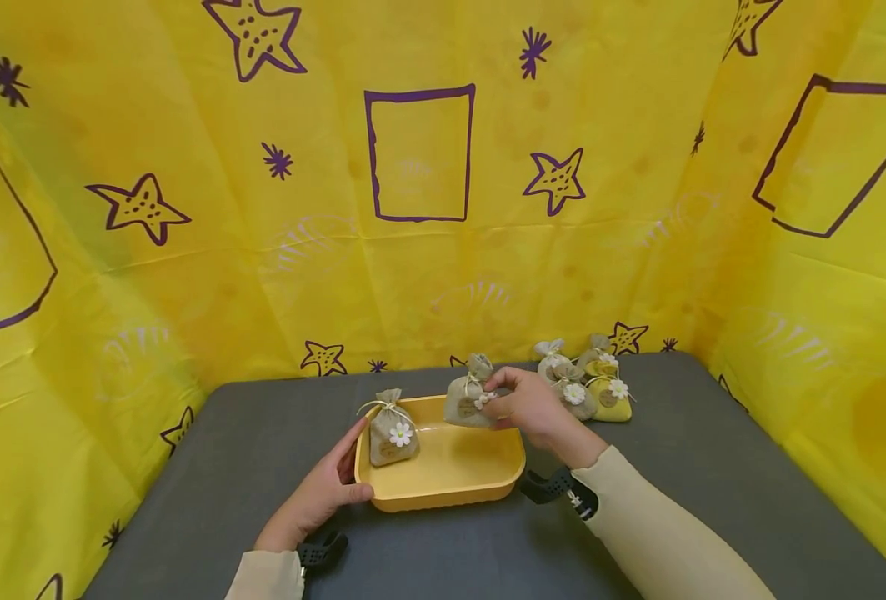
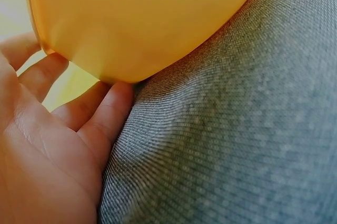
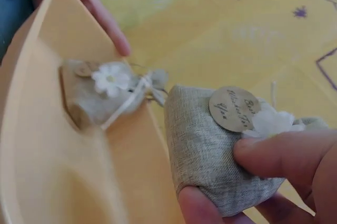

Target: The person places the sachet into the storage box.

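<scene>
the right hand [image 1: 534,408] pinched a grey sachet [image 1: 467,400] above the yellow tray's [image 1: 450,483] far edge, the left hand [image 1: 321,493], fingers straight, steadied its left edge; lowering gently beside the sachet inside [image 1: 392,433] seemed best.

Sachet cluster [image 1: 588,385]; grey tabletop [image 1: 713,467]

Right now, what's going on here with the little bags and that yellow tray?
A person is working at a grey table. The right hand pinches a small grey burlap sachet above the yellow tray. The left hand rests against the tray's left side with fingers straight. One sachet with a white flower already leans inside the tray, and a cluster of more sachets sits behind, to the right.
</scene>
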### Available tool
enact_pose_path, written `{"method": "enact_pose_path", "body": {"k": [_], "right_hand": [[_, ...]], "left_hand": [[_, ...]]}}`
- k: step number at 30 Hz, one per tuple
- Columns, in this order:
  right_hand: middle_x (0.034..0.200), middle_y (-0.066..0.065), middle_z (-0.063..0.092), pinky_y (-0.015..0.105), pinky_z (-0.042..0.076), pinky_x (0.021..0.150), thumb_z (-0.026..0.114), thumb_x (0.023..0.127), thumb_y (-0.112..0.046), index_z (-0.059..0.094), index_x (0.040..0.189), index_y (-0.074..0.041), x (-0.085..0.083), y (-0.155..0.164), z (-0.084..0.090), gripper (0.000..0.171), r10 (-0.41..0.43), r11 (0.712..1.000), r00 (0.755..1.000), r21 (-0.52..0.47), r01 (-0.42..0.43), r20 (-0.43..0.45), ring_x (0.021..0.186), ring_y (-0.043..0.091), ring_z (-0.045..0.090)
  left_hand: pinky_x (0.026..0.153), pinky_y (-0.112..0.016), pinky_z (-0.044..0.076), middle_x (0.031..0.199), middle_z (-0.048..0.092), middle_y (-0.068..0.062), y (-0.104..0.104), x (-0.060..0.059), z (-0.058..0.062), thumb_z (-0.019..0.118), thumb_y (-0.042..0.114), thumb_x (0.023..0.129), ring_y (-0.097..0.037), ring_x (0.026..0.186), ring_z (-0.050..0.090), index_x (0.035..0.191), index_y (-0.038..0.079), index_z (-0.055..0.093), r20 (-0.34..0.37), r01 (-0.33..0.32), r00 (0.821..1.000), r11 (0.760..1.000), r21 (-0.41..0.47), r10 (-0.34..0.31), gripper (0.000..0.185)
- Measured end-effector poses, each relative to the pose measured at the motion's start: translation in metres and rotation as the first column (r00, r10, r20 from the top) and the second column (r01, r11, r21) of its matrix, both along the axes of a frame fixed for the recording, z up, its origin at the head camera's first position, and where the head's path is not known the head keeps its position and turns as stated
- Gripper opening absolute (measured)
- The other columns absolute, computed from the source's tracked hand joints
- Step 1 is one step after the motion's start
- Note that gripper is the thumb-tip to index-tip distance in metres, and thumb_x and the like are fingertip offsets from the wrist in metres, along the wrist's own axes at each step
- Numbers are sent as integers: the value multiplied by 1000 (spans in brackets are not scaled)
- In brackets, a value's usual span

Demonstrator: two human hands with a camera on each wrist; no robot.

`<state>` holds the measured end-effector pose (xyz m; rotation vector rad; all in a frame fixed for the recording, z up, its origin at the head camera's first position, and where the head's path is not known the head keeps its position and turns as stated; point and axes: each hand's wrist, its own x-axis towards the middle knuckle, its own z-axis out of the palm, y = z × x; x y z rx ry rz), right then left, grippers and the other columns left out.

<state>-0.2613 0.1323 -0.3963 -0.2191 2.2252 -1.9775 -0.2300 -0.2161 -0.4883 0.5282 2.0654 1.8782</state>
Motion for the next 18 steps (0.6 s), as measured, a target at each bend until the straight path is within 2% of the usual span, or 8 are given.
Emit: {"method": "enact_pose_path", "body": {"k": [6, 15, 18], "right_hand": [[115, 15, 58, 49, 58, 72, 75, 77, 11, 62, 98, 0, -7, -26, -12, 26, 21, 1000, 999, 15, -21, 34, 89, 29, 62], [109, 15, 58, 53, 57, 72, 74, 78, 10, 63, 98, 1, -15, -43, -24, 25, 39, 994, 998, 96, -43, 45, 87, 30, 62], [112, 14, 58, 51, 57, 73, 73, 81, 7, 65, 106, -2, -14, -45, -23, 28, 74, 983, 996, 165, -80, 40, 91, 29, 60]], "left_hand": [[102, -29, 42, 165, 9, -9, -1, -2, 0, 80, 28, 87, -28, 147, 21, 162, 20, 10, -5, 12, 1000, 1000, 25, -11, 104], [102, -30, 42, 165, 10, -10, -1, -1, 0, 79, 27, 88, -28, 146, 22, 162, 20, 9, 15, 17, 1000, 999, 31, -18, 102], [102, -30, 41, 165, 10, -10, -1, 0, -1, 79, 27, 87, -29, 147, 21, 162, 19, 10, 10, 11, 1000, 1000, 18, -11, 102]]}}
